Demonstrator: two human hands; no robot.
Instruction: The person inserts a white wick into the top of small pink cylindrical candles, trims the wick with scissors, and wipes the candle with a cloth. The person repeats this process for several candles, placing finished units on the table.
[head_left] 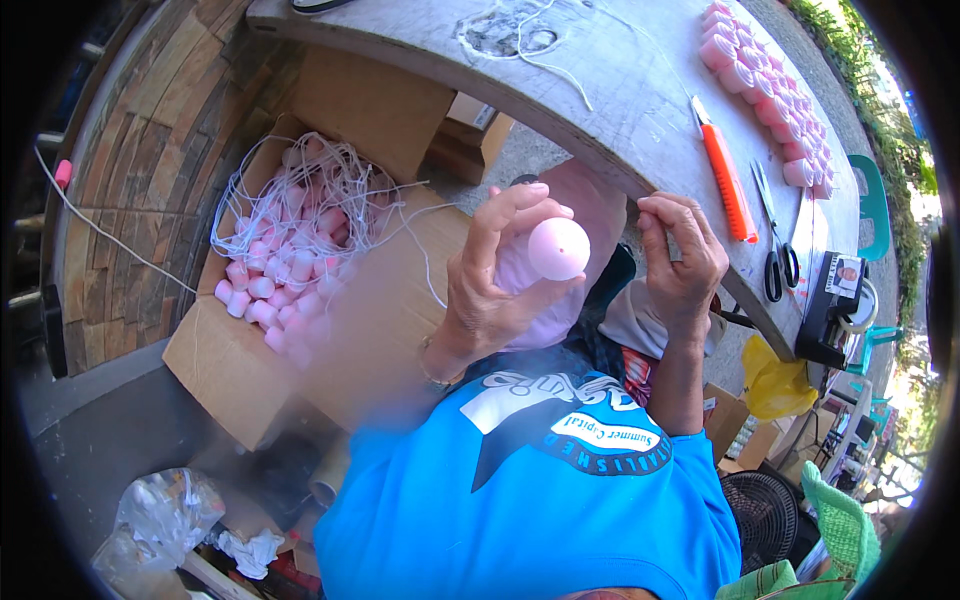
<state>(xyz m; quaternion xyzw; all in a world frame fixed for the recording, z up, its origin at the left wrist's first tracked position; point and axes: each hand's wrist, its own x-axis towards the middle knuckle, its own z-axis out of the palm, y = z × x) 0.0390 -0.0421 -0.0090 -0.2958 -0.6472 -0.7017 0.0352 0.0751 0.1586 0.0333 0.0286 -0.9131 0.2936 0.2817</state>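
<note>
My left hand (pixel 496 285) grips a pale pink candle (pixel 560 249) between thumb and fingers, its round end facing up. A small dark hole shows in the middle of that end. My right hand (pixel 684 252) is raised beside the table edge, apart from the candle, with thumb and fingertips pinched together. Whatever lies in that pinch is too small to make out. To the left, an open cardboard box (pixel 225 375) holds many pink candles (pixel 262 288) under a tangle of white wick strings (pixel 300 190).
On the grey table (pixel 610 100) lie an orange utility knife (pixel 728 180), scissors (pixel 775 235), a loose white string (pixel 555 70) and rows of pink candles (pixel 770 90). A black device (pixel 835 310) stands at the table's right end. A yellow bag (pixel 775 380) hangs below.
</note>
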